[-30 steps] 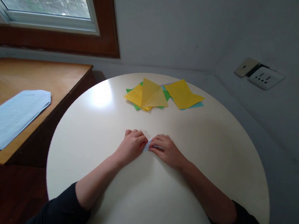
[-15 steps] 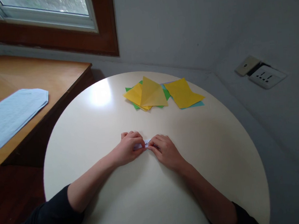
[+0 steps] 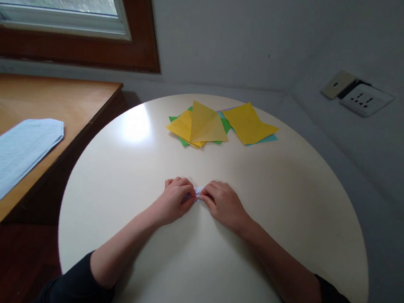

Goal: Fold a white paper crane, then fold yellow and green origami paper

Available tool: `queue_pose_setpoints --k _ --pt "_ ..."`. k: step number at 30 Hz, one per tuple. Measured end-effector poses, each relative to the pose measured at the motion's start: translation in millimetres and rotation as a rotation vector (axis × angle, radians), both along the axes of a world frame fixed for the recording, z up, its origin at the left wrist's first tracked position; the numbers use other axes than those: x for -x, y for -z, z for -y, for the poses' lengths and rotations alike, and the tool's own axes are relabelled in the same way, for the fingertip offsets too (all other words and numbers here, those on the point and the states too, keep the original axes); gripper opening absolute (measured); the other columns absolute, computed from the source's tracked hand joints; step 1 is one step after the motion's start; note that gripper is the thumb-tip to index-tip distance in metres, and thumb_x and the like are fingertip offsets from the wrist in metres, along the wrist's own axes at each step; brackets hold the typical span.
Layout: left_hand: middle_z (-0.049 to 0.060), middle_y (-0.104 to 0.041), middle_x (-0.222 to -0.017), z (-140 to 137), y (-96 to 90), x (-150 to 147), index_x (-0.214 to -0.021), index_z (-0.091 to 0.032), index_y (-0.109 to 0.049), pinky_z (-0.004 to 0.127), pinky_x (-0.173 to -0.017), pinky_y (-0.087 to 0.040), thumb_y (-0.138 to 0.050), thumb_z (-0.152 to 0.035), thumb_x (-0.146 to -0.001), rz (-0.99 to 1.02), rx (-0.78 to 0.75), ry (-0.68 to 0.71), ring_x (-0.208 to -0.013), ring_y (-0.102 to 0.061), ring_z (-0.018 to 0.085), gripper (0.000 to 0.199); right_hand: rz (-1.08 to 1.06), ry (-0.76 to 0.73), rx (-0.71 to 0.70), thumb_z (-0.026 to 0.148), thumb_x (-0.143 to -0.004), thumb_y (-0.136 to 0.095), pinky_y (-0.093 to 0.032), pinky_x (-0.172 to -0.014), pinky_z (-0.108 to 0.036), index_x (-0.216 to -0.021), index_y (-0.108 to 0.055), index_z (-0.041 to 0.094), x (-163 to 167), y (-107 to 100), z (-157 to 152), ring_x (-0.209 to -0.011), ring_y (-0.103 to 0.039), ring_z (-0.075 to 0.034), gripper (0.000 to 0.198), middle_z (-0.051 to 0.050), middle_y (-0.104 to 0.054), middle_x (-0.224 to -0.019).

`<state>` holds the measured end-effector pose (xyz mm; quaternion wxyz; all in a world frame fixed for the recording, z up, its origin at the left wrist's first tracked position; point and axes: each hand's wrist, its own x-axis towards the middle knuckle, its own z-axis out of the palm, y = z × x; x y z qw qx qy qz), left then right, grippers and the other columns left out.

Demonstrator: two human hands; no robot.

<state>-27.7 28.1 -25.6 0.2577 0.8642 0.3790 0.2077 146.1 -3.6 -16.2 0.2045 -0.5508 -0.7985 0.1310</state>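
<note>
Head view: your left hand [image 3: 178,200] and right hand [image 3: 225,205] both have fingertips pinched shut on that small folded white paper [image 3: 198,190], sitting right between them; neither's clearly nearer, long axis mostly hidden.

A home study or small office, unclear which: left of the round bench [image 3: 205,260], a wooden bench [image 3: 63,91] holds papers [image 3: 19,152]; right of it, a wall socket [image 3: 366,100].

Both hands [image 3: 175,199] [image 3: 226,205] pinch pale paper [image 3: 198,190] (mostly hidden) on round table [image 3: 119,178]; coloured sheets [image 3: 206,126] beyond.
</note>
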Motion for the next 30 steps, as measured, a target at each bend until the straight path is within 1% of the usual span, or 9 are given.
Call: queue_pose_setpoints --k 5,11,15,19,22,26,30 --pt "0.004 -0.059 -0.083 -0.1 -3.0 -0.9 -0.074 -0.017 -0.057 0.033 -0.076 -0.033 -0.048 -0.020 -0.081 -0.029 -0.001 0.010 -0.083 -0.051 0.018 0.011 -0.010 0.004 0.048 0.016 -0.082 -0.057 -0.039 -0.072 -0.030 -0.068 -0.053 0.019 2.0 -4.2 -0.9 -0.075 -0.053 -0.018 0.014 -0.003 -0.060 -0.075" --pt "0.006 -0.060 -0.080 -1.1 -10.6 -2.8 -0.073 -0.016 -0.056 0.032 -0.074 -0.038 -0.045 -0.018 -0.082 -0.059 -0.042 0.054 -0.078 -0.050 0.019 0.014 -0.009 0.022 0.076 0.015 -0.082 -0.056 -0.039 -0.071 -0.028 -0.068 -0.053 0.019 2.9 -7.1 -0.6 -0.074 -0.053 -0.017 0.014 -0.003 -0.060 -0.075" --pt "0.007 -0.059 -0.078 -0.6 -13.6 -4.5 -0.073 -0.015 -0.056 0.031 -0.073 -0.041 -0.045 -0.017 -0.083 -0.101 -0.085 0.061 -0.075 -0.050 0.019 0.014 -0.001 0.033 0.070 0.015 -0.081 -0.057 -0.039 -0.070 -0.029 -0.068 -0.053 0.018 3.7 -5.9 -0.5 -0.074 -0.054 -0.017 0.014 -0.003 -0.060 -0.075" --pt "0.008 -0.059 -0.077 0.5 -11.9 -6.2 -0.072 -0.015 -0.055 0.031 -0.071 -0.042 -0.046 -0.018 -0.084 -0.123 -0.116 0.047 -0.075 -0.050 0.019 0.015 -0.022 0.039 0.051 0.015 -0.079 -0.058 -0.038 -0.069 -0.028 -0.067 -0.053 0.019 3.8 -3.6 -0.4 -0.072 -0.053 -0.017 0.015 -0.002 -0.060 -0.073" --pt "0.007 -0.058 -0.077 0.5 -8.9 -6.1 -0.071 -0.015 -0.055 0.030 -0.070 -0.043 -0.048 -0.018 -0.083 -0.085 -0.100 0.031 -0.076 -0.049 0.019 0.015 -0.047 0.048 0.050 0.015 -0.079 -0.059 -0.038 -0.068 -0.028 -0.065 -0.053 0.019 3.6 -2.3 -0.7 -0.071 -0.053 -0.016 0.016 -0.002 -0.060 -0.072" --pt "0.005 -0.057 -0.078 0.4 -5.9 -1.0 -0.073 -0.016 -0.055 0.028 -0.071 -0.044 -0.049 -0.016 -0.081 0.037 -0.060 0.033 -0.078 -0.050 0.018 0.010 -0.080 0.059 0.059 0.016 -0.078 -0.061 -0.038 -0.069 -0.028 -0.065 -0.053 0.019 3.3 -1.4 -1.4 -0.073 -0.053 -0.017 0.016 -0.002 -0.061 -0.073" --pt "0.005 -0.056 -0.089 3.7 -5.4 8.8 -0.073 -0.017 -0.056 0.025 -0.070 -0.045 -0.052 -0.020 -0.079 0.122 0.003 0.008 -0.080 -0.053 0.015 0.008 -0.092 0.058 0.055 0.015 -0.077 -0.061 -0.038 -0.068 -0.028 -0.065 -0.053 0.019 2.9 -0.9 -0.8 -0.072 -0.053 -0.016 0.016 -0.002 -0.061 -0.072"
